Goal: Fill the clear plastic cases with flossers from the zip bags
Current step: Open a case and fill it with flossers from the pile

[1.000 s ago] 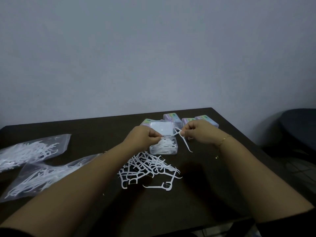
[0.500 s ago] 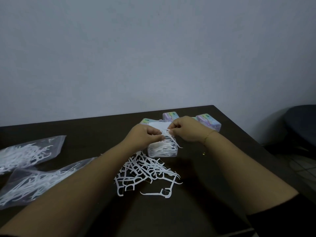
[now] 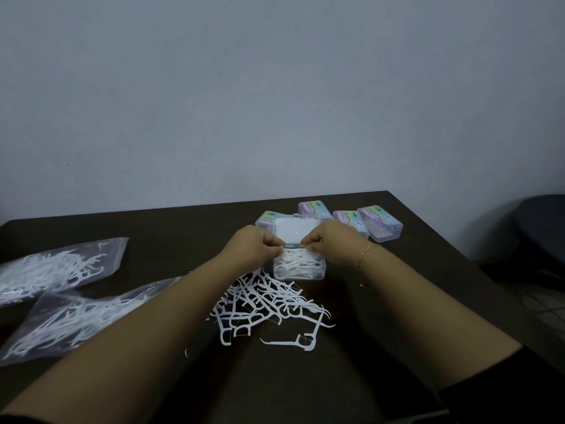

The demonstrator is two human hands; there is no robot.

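open case [image 3: 299, 267]: part-filled, lid up | loose flossers [image 3: 269, 304]: heap just before it | zip bags [image 3: 58, 267]: left

Your left hand [image 3: 253, 247] and right hand [image 3: 331, 241] meet over the open case [image 3: 299, 267], so you cannot tell what the curled fingertips pinch. They cover the case's far rim and part of the closed cases [image 3: 380, 223] behind. The far zip bag [image 3: 61, 264] runs off the left edge. The labels on the closed cases are too small to read. The chair [image 3: 541, 228] at right is cut off and dim.
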